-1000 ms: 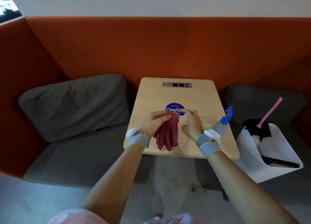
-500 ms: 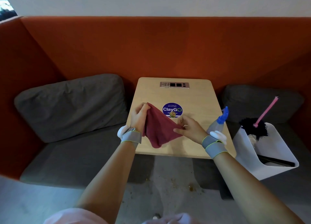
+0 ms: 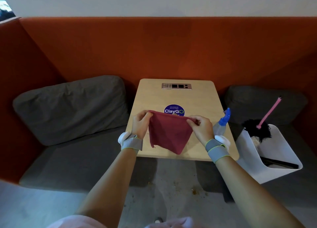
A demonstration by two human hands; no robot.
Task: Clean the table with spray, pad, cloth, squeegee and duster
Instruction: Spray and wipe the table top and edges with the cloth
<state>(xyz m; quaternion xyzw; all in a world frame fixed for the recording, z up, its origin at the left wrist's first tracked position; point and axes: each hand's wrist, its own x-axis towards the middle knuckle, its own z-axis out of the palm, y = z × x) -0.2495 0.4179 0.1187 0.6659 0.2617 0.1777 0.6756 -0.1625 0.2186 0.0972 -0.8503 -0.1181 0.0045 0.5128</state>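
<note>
It looks like an office pantry booth: orange padded walls point(image 3: 154, 48) enclose grey cushions point(image 3: 68, 106) and a small wooden table point(image 3: 202, 104) with a built-in power panel point(image 3: 176, 86) and a pantry-cleanliness sticker point(image 3: 174, 110).

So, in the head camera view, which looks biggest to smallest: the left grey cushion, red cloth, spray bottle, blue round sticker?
1. left grey cushion
2. red cloth
3. spray bottle and blue round sticker: look about alike, both partly hidden, so I won't rank them.
</note>
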